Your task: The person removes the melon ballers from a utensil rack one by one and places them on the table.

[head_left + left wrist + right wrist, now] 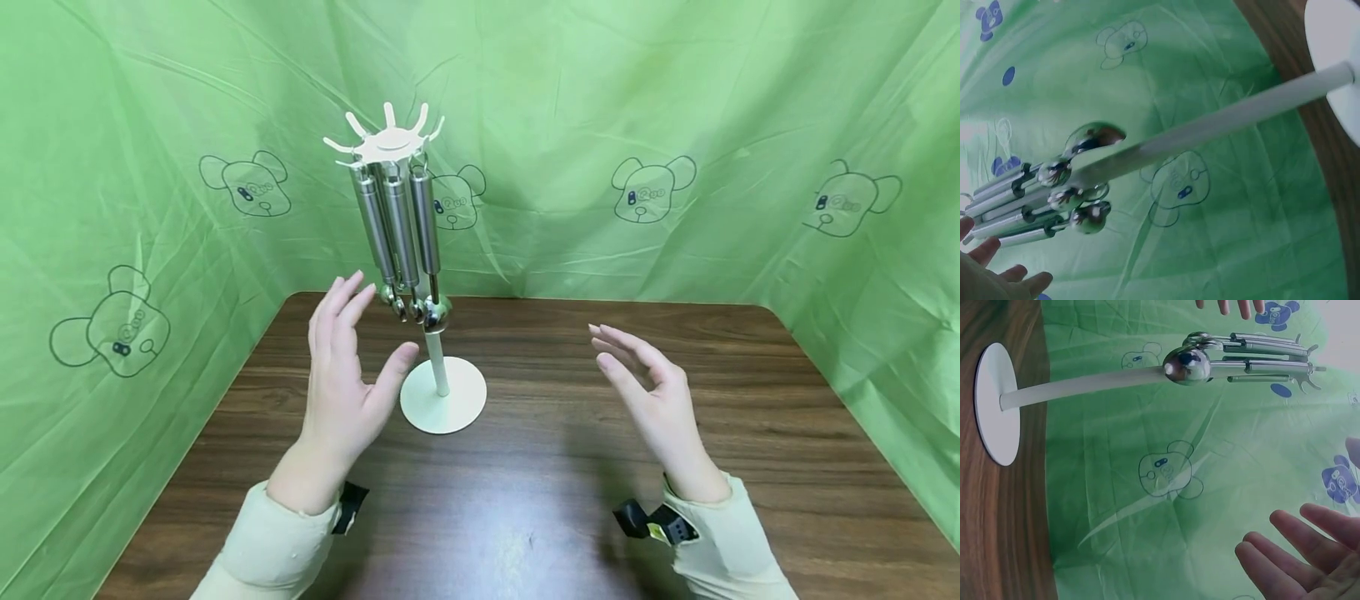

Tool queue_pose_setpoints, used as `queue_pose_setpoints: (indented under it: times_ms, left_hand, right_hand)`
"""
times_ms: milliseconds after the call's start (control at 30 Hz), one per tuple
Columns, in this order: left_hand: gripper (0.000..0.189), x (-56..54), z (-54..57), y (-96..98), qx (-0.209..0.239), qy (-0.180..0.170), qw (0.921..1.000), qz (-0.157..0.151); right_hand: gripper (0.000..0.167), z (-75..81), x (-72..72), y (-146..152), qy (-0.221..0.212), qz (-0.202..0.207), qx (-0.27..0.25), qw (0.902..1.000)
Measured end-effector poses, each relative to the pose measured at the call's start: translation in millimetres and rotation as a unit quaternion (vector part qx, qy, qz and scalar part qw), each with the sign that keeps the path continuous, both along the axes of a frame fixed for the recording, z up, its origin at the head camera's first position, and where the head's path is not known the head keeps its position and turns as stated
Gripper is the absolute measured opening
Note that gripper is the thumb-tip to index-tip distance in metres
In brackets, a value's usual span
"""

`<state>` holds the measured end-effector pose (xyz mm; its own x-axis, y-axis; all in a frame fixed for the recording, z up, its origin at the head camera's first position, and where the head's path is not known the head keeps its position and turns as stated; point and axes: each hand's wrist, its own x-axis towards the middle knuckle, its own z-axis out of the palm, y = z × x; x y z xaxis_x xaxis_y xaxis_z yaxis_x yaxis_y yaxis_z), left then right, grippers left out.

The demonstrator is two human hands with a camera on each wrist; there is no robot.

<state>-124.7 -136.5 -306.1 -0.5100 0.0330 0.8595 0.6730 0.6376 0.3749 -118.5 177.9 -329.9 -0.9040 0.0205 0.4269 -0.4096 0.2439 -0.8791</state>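
A white stand (461, 410) with a round base and a ring of hooks at its top stands upright on the table. Several steel kitchen utensils (400, 227) with cylindrical handles hang from the hooks, their shiny rounded ends (1089, 217) pointing down. To the stand's left, my left hand (337, 383) is raised with fingers extended and thumb spread, holding nothing. My right hand (658, 400) hovers well to the right of the stand, its fingers loosely bent and nothing in them. In the right wrist view, only fingertips of the left hand show at the top edge.
The brown wood-grain table (525, 467) lies under both hands. Green cloth (555, 167) printed with bear faces surrounds it at the back and both sides. A dark wrist device (651, 523) sits at the right sleeve, another (349, 507) at the left.
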Motion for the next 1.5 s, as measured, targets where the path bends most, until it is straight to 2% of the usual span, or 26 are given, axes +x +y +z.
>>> queue_pose_setpoints:
  times_ms: [200, 467, 700, 900, 1133, 1300, 1500]
  left_hand:
    - [0.065, -6.6, 14.8, -5.7, -0.012, 0.018, 0.9996, -0.016]
    - [0.053, -12.0, 32.4, -8.6, -0.022, 0.048, 0.9983, -0.024]
    - [0.047, -20.6, 54.8, -8.4, -0.019, 0.088, 0.9953, -0.037]
    - [0.043, -32.3, 75.6, -11.2, 0.005, 0.127, 0.9915, -0.029]
    - [0.041, -45.4, 101.8, -15.7, -0.012, 0.140, 0.9895, -0.032]
    - [0.036, -52.4, 114.0, -16.0, -0.026, 0.147, 0.9879, -0.042]
    - [0.034, -64.4, 128.0, -16.6, -0.046, 0.138, 0.9882, -0.048]
  right_hand:
    - [0.029, 8.7, -10.0, -6, 0.005, 0.018, -0.012, 0.9998]
    - [0.024, 15.0, -23.2, -18, 0.016, 0.057, -0.055, 0.9967]
    - [0.021, 22.3, -32.0, -27, 0.011, 0.062, -0.039, 0.9972]
    - [0.017, 31.4, -38.2, -36, 0.024, 0.071, -0.016, 0.9971]
    - [0.018, 43.6, -43.5, -48, 0.027, 0.092, -0.025, 0.9951]
    - [0.020, 52.8, -45.5, -60, 0.023, 0.100, -0.009, 0.9947]
    - [0.022, 62.4, -46.4, -74, 0.027, 0.117, 0.013, 0.9927]
